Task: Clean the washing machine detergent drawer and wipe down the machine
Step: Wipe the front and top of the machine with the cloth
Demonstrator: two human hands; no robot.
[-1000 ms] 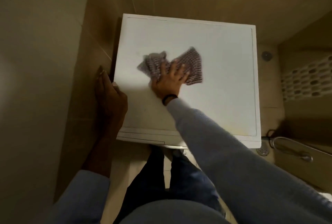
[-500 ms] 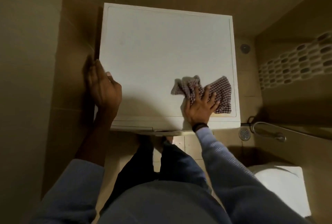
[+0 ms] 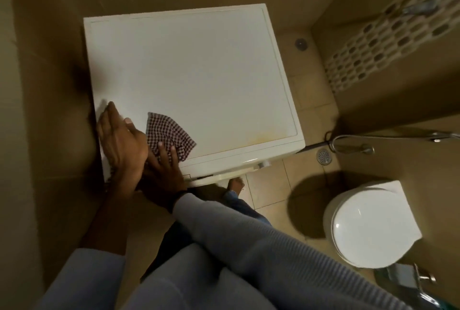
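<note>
The white washing machine [image 3: 199,78] fills the middle of the view, seen from above. A red-and-white checked cloth [image 3: 169,133] lies flat on its top near the front left corner. My right hand [image 3: 165,167] presses on the cloth's near edge with spread fingers. My left hand [image 3: 119,140] rests flat with straight fingers on the machine's left front edge, partly over my right hand. A yellowish stain [image 3: 263,138] shows near the front right of the top. The detergent drawer is hidden below the front edge.
Tiled walls close in on the left and behind the machine. A white toilet [image 3: 368,222] stands at the right front. A floor drain [image 3: 323,156] and a metal hose [image 3: 353,145] lie right of the machine. My foot [image 3: 235,185] is under the machine's front.
My right hand has swept the cloth from the front right of the top to the front left corner, beside my left hand. The view has shifted right, showing the toilet.
</note>
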